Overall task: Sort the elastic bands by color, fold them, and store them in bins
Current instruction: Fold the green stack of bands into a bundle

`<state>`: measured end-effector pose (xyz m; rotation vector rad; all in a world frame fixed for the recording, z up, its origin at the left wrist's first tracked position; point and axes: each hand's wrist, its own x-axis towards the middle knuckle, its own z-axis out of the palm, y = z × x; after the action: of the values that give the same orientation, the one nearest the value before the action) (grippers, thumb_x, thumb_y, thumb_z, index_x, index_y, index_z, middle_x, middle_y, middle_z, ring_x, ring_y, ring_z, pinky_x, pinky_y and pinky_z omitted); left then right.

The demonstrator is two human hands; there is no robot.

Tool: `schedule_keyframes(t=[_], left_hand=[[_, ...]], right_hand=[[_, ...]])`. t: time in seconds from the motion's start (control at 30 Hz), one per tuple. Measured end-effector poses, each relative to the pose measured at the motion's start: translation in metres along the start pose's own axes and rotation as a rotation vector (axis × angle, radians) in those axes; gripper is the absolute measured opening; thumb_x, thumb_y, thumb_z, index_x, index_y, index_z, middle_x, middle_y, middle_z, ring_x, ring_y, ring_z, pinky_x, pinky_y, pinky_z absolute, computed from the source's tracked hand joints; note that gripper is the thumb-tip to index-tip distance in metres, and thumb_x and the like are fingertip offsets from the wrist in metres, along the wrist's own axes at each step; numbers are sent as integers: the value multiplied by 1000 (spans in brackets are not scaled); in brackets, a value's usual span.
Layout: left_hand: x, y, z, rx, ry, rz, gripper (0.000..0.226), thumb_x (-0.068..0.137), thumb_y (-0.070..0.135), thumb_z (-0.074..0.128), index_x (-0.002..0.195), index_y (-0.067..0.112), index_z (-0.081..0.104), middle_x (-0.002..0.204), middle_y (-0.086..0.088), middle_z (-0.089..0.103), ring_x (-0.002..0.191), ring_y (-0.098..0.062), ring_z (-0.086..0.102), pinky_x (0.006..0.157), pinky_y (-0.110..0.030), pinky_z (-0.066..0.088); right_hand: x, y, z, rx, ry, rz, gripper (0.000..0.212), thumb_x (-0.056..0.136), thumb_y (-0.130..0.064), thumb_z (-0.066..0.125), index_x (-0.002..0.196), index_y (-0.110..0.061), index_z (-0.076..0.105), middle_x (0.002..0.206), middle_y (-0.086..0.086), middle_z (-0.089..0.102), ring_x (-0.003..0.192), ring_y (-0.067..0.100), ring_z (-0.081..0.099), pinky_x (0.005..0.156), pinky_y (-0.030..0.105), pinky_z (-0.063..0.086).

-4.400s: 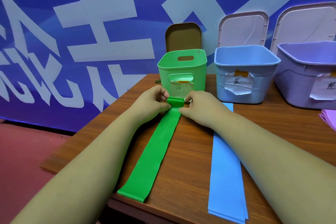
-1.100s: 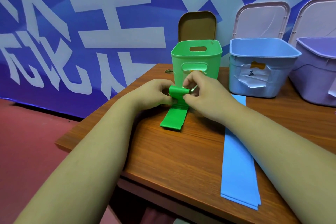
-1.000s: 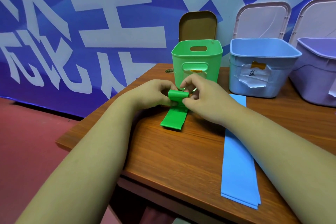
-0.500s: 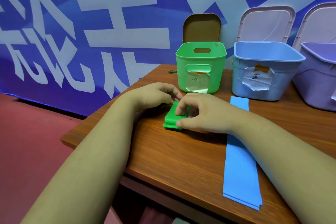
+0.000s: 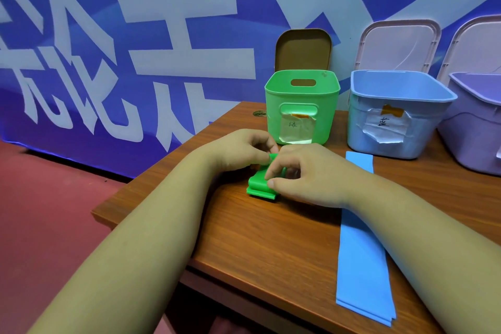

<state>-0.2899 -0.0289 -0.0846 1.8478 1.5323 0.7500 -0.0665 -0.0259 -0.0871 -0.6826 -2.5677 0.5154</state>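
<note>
Your left hand point(image 5: 244, 150) is resting on the table point(image 5: 257, 238) with its fingers curled in, pinching the far end of the green band point(image 5: 260, 184). Your right hand point(image 5: 306, 173) is arching over the band from the right, the thumb pressing at its near edge and the forefinger bending down onto its top, so both hands are gripping it. The band is sitting as a small folded wad near the table's left edge, just in front of the green bin point(image 5: 302, 106).

The green bin is standing open towards the far left corner, with the blue bin point(image 5: 393, 114) beside it and the purple bin point(image 5: 477, 127) at the right edge. Lids are leaning upright behind them against the blue banner point(image 5: 135, 35). The blue band point(image 5: 360, 252) is lying flat, running from the blue bin to the near edge, partly under your right forearm. Your right hand is hiding much of the green wad.

A few seconds ago the green band was stretching in one long strip to the near edge; now it is gathered up short.
</note>
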Motion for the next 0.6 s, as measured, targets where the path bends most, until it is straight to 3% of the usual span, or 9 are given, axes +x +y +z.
schedule_keyframes(t=[0.17, 0.43, 0.6], left_hand=[[17, -1, 6, 107, 236, 17, 22, 87, 4, 69, 99, 21, 76, 95, 3, 75, 72, -4, 63, 64, -14, 50], [29, 0, 18, 220, 367, -25, 21, 85, 11, 71, 101, 25, 77, 99, 11, 73, 79, 1, 61, 64, -8, 43], [20, 2, 19, 240, 442, -10, 16, 90, 22, 73, 105, 26, 71, 107, 11, 69, 83, -1, 60, 75, -23, 45]], right_hand=[[5, 9, 0, -126, 91, 1, 15, 95, -34, 69, 105, -30, 80, 99, -15, 67, 87, 1, 57, 81, 23, 45], [7, 18, 4, -180, 108, 70, 20, 97, -35, 65, 111, -30, 78, 103, -12, 66, 97, 10, 60, 91, 32, 51], [6, 11, -11, -143, 174, 177, 20, 97, -37, 62, 100, -30, 80, 94, -11, 69, 92, 11, 62, 83, 34, 52]])
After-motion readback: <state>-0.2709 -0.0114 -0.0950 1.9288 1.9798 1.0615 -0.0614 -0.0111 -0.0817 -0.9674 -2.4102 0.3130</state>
